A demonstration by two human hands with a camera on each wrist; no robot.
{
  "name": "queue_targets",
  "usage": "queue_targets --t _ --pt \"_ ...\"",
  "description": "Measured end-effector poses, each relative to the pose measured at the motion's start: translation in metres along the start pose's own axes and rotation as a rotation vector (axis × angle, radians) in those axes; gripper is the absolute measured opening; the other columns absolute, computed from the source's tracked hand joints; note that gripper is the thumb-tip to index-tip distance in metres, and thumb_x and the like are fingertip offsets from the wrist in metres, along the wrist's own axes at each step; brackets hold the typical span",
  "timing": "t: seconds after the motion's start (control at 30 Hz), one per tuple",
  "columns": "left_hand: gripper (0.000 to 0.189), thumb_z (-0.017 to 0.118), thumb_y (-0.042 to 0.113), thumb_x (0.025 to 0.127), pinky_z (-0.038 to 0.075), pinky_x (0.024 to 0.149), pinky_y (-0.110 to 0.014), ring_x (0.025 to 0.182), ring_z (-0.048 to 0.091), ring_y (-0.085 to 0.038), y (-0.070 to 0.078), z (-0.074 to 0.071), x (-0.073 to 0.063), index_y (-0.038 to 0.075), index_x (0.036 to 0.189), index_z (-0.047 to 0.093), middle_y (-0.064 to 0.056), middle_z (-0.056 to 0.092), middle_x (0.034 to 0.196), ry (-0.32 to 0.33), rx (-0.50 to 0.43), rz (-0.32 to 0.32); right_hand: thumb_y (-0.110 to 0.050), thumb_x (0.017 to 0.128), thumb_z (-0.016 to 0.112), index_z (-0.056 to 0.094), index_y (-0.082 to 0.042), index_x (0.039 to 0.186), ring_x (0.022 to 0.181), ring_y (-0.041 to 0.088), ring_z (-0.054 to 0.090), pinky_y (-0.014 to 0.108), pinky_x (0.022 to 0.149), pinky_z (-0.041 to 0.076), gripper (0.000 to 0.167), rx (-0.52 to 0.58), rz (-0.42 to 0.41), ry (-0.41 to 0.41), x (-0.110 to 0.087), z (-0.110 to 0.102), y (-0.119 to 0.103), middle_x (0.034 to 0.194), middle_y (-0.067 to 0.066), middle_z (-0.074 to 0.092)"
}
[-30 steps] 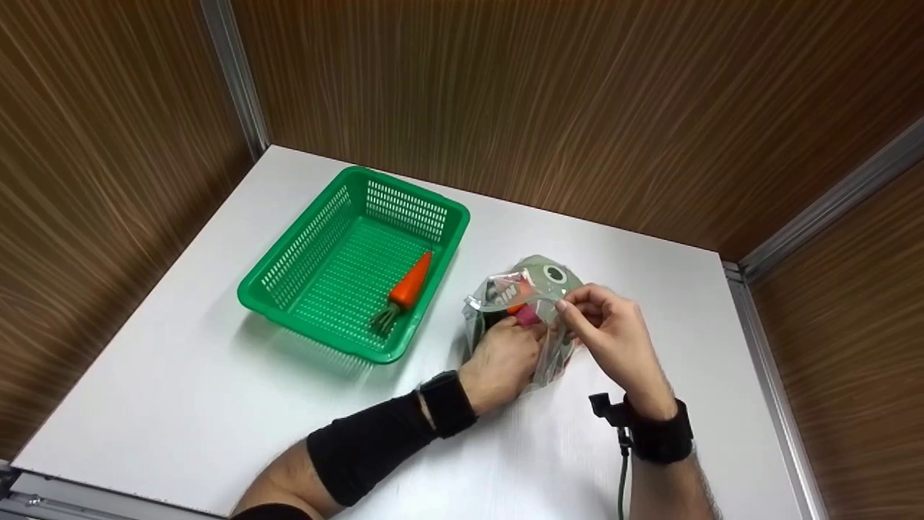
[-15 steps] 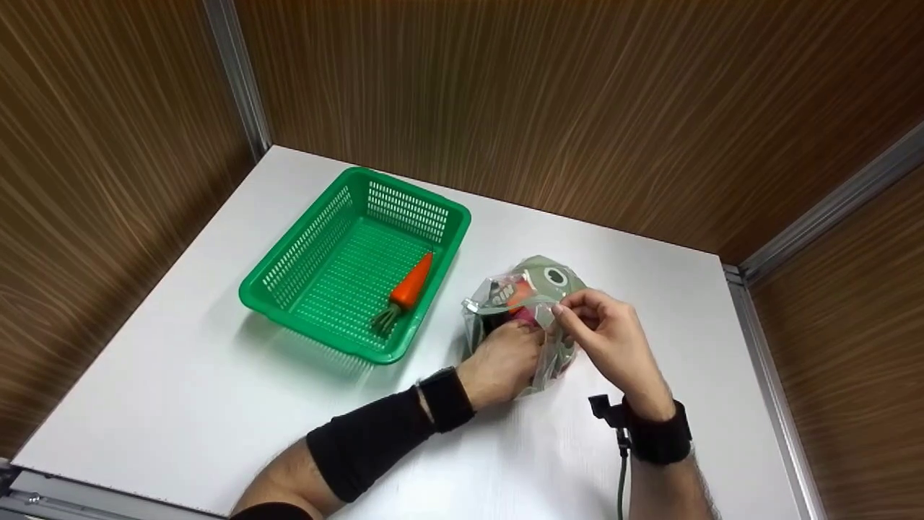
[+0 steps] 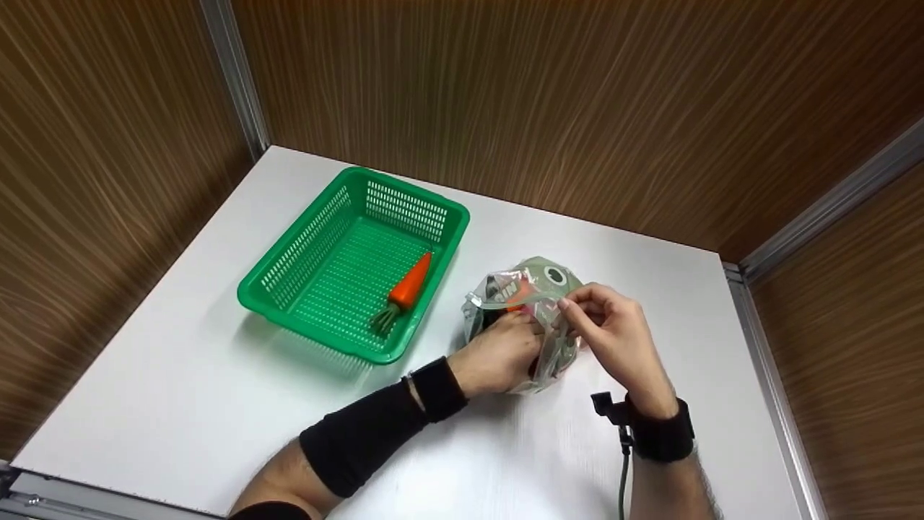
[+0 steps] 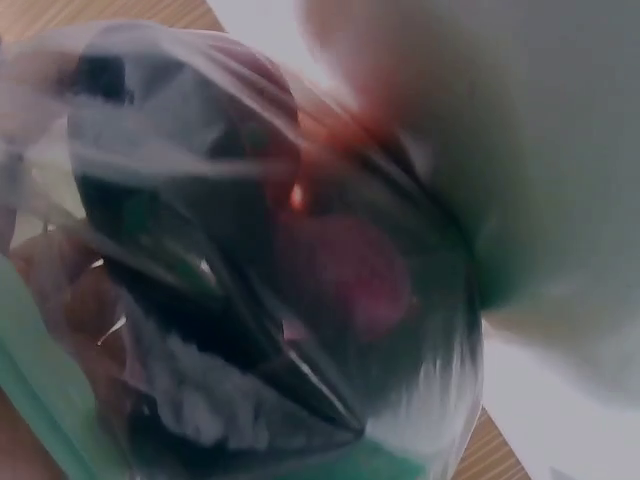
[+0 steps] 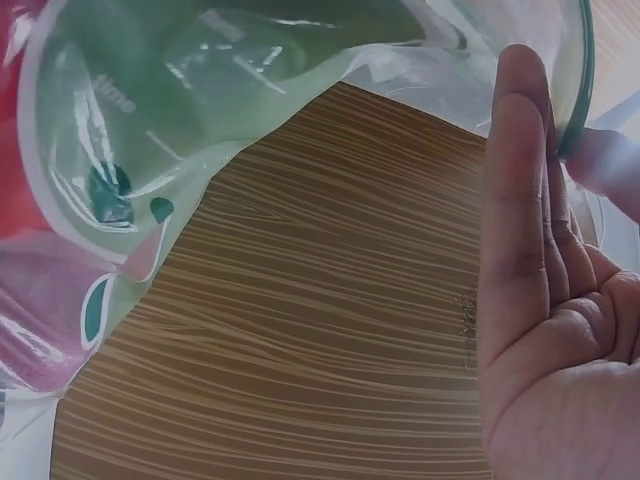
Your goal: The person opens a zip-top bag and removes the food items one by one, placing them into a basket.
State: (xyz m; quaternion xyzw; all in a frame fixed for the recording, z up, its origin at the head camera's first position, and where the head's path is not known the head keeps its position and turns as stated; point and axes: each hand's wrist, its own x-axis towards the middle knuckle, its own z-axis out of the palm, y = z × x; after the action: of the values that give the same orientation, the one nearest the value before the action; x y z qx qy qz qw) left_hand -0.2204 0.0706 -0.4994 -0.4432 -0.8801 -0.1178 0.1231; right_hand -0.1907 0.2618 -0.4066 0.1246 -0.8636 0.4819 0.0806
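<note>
A clear zip bag (image 3: pixel 545 269) with a pale green print and a large cartoon eye lies on the white table, its mouth towards the person. My left hand (image 3: pixel 503 354) reaches into that mouth; its fingertips are hidden, so their grip does not show. Around them in the bag are a dark item (image 4: pixel 185 160), a pink rounded item (image 4: pixel 355 275) and something orange (image 3: pixel 517 295). With thumb and fingers, my right hand (image 3: pixel 613 328) pinches the bag's right edge. The right wrist view shows the green zip strip (image 5: pixel 580 95) between thumb and forefinger.
Left of the bag stands a green perforated basket (image 3: pixel 289 249) with an orange carrot (image 3: pixel 410 283) in it. Brown wood-grain panels (image 3: pixel 505 94) wall the table at the back and sides. A cable (image 3: pixel 624 469) hangs from the right wrist strap.
My left hand has shifted and turned slightly inside the bag, its wrist a little further up and left. The pink item is now mostly covered in the head view. My right hand has barely moved.
</note>
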Motion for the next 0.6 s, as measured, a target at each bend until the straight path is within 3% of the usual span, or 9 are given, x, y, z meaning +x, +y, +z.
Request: queue_targets --t 0.13,0.3,0.4,0.5,0.53,0.6 --pt "0.056 0.089 0.035 0.103 0.048 0.137 -0.038 0.144 0.075 -0.022 -0.004 -0.009 0.001 0.015 0.154 0.076 -0.003 0.084 0.142 -0.012 -0.131 0.026 -0.003 0.110 0.079 0.080 0.001 0.102 0.066 0.004 0.071 0.017 0.059 0.056 0.009 0.014 -0.009 0.010 0.000 -0.002 0.001 0.083 0.006 0.081" --pt "0.063 0.093 0.027 0.098 0.036 0.145 -0.038 0.146 0.075 -0.023 -0.008 -0.019 0.000 0.015 0.156 0.072 -0.006 0.082 0.147 -0.023 -0.209 0.041 -0.003 0.111 0.078 0.079 0.001 0.101 0.068 0.005 0.074 0.017 0.060 0.057 0.010 0.028 -0.027 0.011 0.000 -0.002 0.002 0.083 0.005 0.082" --pt "0.058 0.096 0.026 0.095 0.050 0.136 -0.039 0.138 0.077 -0.023 -0.009 -0.027 -0.003 0.015 0.148 0.077 -0.004 0.085 0.135 -0.034 -0.223 0.034 -0.002 0.111 0.078 0.079 0.001 0.101 0.069 0.006 0.075 0.018 0.061 0.058 0.010 0.044 -0.026 0.012 -0.001 -0.002 0.002 0.083 0.005 0.083" --pt "0.051 0.098 0.024 0.093 0.063 0.118 -0.040 0.126 0.079 -0.023 -0.010 -0.036 -0.006 0.014 0.140 0.080 -0.003 0.084 0.123 -0.045 -0.221 0.032 -0.003 0.112 0.078 0.079 0.001 0.101 0.069 0.007 0.075 0.018 0.062 0.059 0.011 0.055 -0.016 0.017 -0.001 -0.002 0.001 0.082 0.004 0.083" --pt "0.049 0.098 0.024 0.093 0.066 0.110 -0.039 0.121 0.079 -0.022 -0.011 -0.038 -0.007 0.014 0.137 0.081 -0.002 0.083 0.120 -0.048 -0.219 0.033 -0.003 0.111 0.078 0.079 0.002 0.101 0.069 0.007 0.076 0.018 0.062 0.060 0.011 0.056 -0.011 0.018 -0.001 -0.002 0.001 0.082 0.004 0.082" --pt "0.048 0.097 0.024 0.093 0.066 0.105 -0.039 0.117 0.079 -0.021 -0.012 -0.043 -0.009 0.016 0.138 0.081 -0.001 0.081 0.120 -0.053 -0.215 0.037 -0.003 0.111 0.078 0.079 0.002 0.102 0.069 0.008 0.076 0.018 0.063 0.060 0.011 0.050 -0.007 0.023 0.000 -0.002 0.001 0.082 0.004 0.082"
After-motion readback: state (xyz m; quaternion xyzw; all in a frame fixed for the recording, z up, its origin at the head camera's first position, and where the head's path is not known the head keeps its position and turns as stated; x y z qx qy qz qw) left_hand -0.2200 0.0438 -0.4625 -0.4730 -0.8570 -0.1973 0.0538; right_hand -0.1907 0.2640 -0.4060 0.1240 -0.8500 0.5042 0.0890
